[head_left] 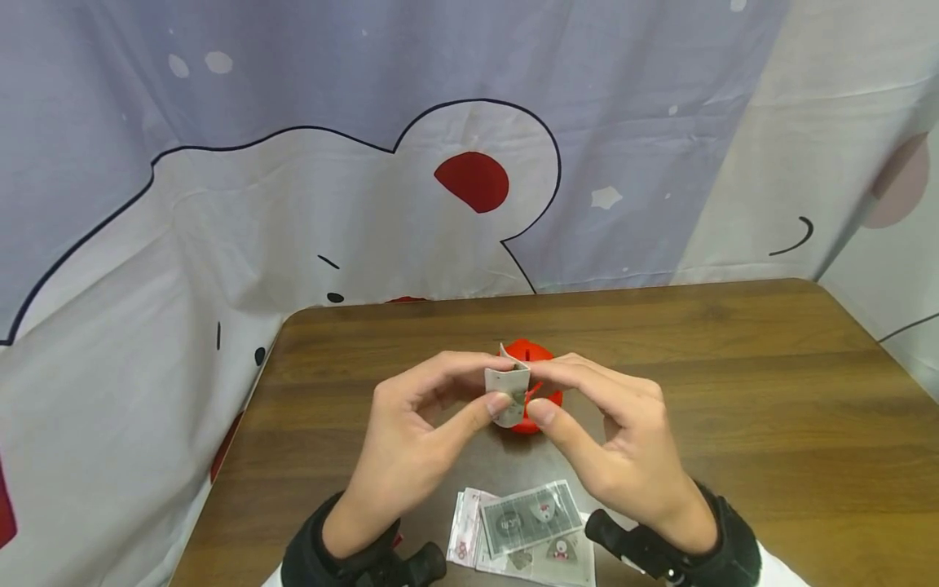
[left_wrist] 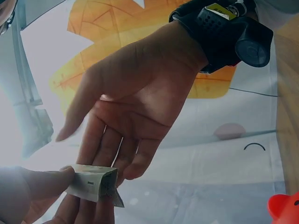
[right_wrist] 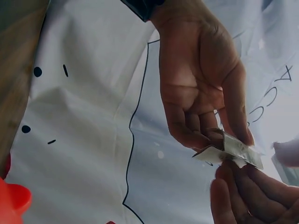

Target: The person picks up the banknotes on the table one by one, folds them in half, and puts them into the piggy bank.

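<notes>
A small folded banknote (head_left: pixel 504 383) is held up between both hands in the head view. My left hand (head_left: pixel 412 436) pinches it, thumb on the near face and fingers behind. The right hand (head_left: pixel 623 440) touches its other side with outstretched fingers; the right thumb stands apart from the paper in both wrist views. In the left wrist view the folded note (left_wrist: pixel 86 186) shows a bent-over flap. Behind the hands sits a red piggy bank (head_left: pixel 539 350) with a dark slot on top, partly hidden by the fingers and the note.
Several cartoon-printed banknotes (head_left: pixel 531 518) lie overlapping near the table's front, between the wrists. The wooden table (head_left: pixel 770 383) reaches back to a printed curtain (head_left: pixel 308 212). Each wrist wears a black strap with a camera (head_left: pixel 623 534).
</notes>
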`<state>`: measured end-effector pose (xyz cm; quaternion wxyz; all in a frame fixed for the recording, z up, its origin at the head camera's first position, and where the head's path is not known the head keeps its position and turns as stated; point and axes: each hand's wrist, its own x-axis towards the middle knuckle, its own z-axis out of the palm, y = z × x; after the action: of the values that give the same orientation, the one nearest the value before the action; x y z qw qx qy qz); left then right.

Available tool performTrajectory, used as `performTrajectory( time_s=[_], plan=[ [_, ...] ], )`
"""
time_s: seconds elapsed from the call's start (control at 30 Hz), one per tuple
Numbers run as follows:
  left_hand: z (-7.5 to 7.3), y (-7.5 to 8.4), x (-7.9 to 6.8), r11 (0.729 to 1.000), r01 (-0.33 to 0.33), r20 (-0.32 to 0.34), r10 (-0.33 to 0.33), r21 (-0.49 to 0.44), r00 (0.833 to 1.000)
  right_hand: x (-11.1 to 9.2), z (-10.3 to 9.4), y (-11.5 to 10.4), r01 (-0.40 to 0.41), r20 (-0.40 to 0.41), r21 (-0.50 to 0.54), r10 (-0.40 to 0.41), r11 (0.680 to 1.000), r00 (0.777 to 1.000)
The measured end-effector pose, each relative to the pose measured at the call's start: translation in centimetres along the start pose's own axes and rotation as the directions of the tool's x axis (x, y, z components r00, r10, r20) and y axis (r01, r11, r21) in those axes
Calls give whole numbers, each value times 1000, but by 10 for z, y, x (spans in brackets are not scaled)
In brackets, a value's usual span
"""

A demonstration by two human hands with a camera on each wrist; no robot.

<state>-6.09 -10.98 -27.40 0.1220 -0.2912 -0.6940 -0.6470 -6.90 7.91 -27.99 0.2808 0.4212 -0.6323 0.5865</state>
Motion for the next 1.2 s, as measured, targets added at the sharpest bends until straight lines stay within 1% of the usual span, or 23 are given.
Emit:
performTrajectory(
  time_s=[0.1, 0.33, 0.43, 0.53, 0.7, 0.83, 0.97, 1.07, 1.2],
  plan=[
    [1, -1, 0, 1000, -9, -6, 9, 5, 1000, -1, 2, 0, -15, -23, -1, 15, 1000, 1000],
    [2, -2, 2, 1000, 19, -30, -19, 9, 999, -3, 1, 3, -78, -71, 53, 81, 996, 994],
    [2, -3, 3, 1000, 17, -18, -17, -8, 1000, -4, -1, 2, -97, -68, 87, 103, 991, 992],
    [2, -3, 2, 999, 37, -9, -37, -24, 999, -4, -1, 1, -113, -52, 111, 120, 987, 991],
    [1, -2, -1, 996, 78, -11, -78, -51, 997, -5, -2, 0, -112, -38, 140, 118, 984, 992],
    [1, -1, -1, 994, 75, -22, -77, -80, 997, -3, -2, 0, -104, -45, 168, 113, 980, 993],
    [1, -1, -2, 992, 82, -19, -85, -98, 996, -2, -2, -1, -123, -65, 216, 140, 969, 988],
    [1, 0, -2, 989, 111, -13, -113, -101, 994, -2, -3, -2, -132, -81, 236, 154, 963, 985],
    [1, 0, -2, 985, 148, -10, -149, -88, 989, -2, -4, -1, -126, -96, 226, 150, 966, 984]
  ],
)
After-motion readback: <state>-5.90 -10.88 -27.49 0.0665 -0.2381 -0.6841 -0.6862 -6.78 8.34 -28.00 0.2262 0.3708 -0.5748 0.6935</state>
